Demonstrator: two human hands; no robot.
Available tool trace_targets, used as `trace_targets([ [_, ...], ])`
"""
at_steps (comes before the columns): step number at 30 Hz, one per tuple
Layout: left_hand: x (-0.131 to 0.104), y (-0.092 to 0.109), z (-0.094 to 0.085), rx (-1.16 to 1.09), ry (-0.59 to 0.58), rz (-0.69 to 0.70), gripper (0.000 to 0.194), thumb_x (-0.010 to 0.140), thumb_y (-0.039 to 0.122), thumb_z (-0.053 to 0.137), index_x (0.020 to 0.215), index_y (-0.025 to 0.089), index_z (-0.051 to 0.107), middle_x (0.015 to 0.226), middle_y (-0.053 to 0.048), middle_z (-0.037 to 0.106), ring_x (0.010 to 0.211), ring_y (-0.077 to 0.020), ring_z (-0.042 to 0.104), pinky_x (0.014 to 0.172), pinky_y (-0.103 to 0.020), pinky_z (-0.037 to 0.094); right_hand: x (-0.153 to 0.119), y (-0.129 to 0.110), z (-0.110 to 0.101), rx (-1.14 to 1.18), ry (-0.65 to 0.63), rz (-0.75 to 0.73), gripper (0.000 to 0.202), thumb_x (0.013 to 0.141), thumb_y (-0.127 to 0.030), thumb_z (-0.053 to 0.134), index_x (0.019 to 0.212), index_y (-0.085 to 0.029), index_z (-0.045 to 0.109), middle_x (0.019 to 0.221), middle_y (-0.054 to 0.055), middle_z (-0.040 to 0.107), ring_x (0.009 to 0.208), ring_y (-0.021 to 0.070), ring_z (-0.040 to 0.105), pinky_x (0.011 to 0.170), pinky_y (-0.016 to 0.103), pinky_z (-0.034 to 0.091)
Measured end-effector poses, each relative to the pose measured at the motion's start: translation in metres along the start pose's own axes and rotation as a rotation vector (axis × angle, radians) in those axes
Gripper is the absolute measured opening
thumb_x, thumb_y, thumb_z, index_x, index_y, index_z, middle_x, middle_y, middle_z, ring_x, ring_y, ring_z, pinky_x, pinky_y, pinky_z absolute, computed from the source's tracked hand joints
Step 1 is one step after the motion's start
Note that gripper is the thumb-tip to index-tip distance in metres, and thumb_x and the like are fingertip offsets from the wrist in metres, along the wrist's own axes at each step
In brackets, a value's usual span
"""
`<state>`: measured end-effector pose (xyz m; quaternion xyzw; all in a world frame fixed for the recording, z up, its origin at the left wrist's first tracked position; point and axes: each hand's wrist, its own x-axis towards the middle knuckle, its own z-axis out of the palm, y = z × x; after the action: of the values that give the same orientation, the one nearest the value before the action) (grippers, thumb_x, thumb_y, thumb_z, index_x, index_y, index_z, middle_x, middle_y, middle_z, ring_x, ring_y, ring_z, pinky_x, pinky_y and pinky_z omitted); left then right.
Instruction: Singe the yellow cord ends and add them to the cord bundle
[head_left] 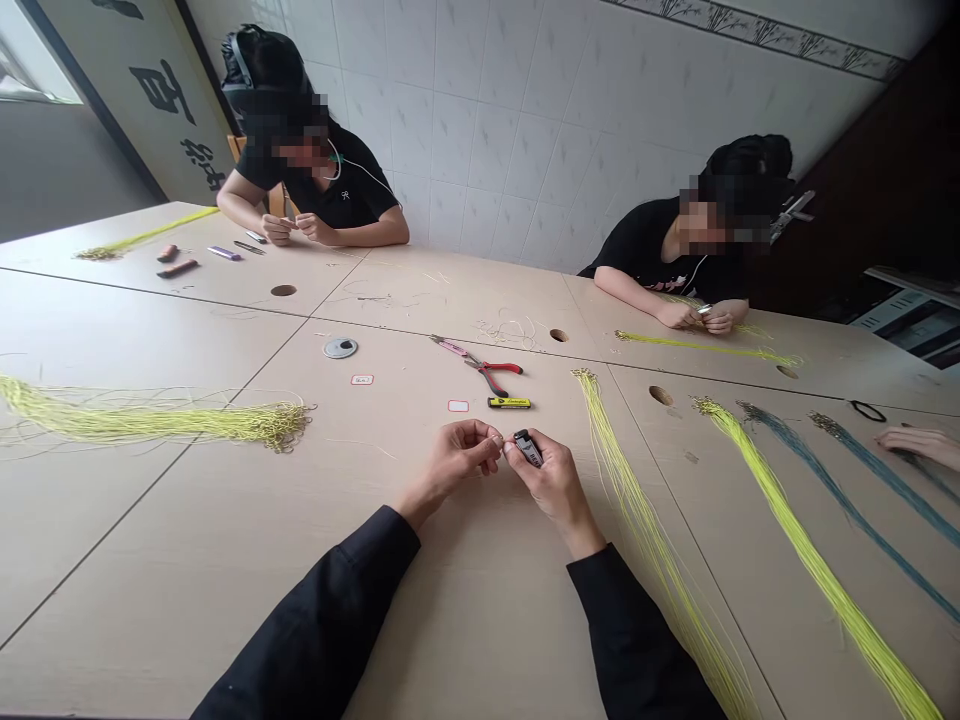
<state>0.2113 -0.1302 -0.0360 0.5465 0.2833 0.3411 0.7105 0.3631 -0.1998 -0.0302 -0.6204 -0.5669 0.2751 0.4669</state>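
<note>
Near the center of the frame, the left hand (466, 452) has its fingers curled inward and its thumb tip drawn to the index finger; whether something thin is pinched there is too small to tell. Just beside it, the right hand (553, 478) is wrapped around a black lighter (529, 449) with pale lettering, thumb reaching toward the left fingertips. Above them on the worktop (442, 600) lie a yellow lighter (509, 403) and red-handled pliers (505, 368). Yellow cords (609, 445) run down the frame, right of the right hand.
</note>
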Motion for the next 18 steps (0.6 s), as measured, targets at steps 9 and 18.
trace_targets([
  [9, 0.004, -0.016, -0.005, 0.288, 0.077, 0.058, 0.023, 0.083, 0.037, 0.066, 0.077, 0.014, 0.064, 0.061, 0.001, 0.058, 0.056, -0.0098, 0.051, 0.053, -0.021, 0.038, -0.001, 0.001, -0.005, -0.020, 0.029, 0.046, 0.031, 0.090, -0.045, 0.059, 0.079, -0.016, 0.064, 0.064, -0.003, 0.048, 0.058, 0.0119, 0.042, 0.054, 0.023, 0.035],
  [18, 0.003, -0.014, -0.005, 0.463, 0.077, 0.115, 0.021, 0.083, 0.034, 0.063, 0.078, 0.014, 0.070, 0.066, -0.001, 0.065, 0.058, -0.0109, 0.052, 0.054, -0.023, 0.039, -0.001, 0.002, -0.003, -0.049, -0.004, 0.044, 0.030, 0.087, -0.043, 0.061, 0.072, -0.018, 0.054, 0.062, -0.004, 0.044, 0.057, 0.0112, 0.039, 0.053, 0.023, 0.032],
])
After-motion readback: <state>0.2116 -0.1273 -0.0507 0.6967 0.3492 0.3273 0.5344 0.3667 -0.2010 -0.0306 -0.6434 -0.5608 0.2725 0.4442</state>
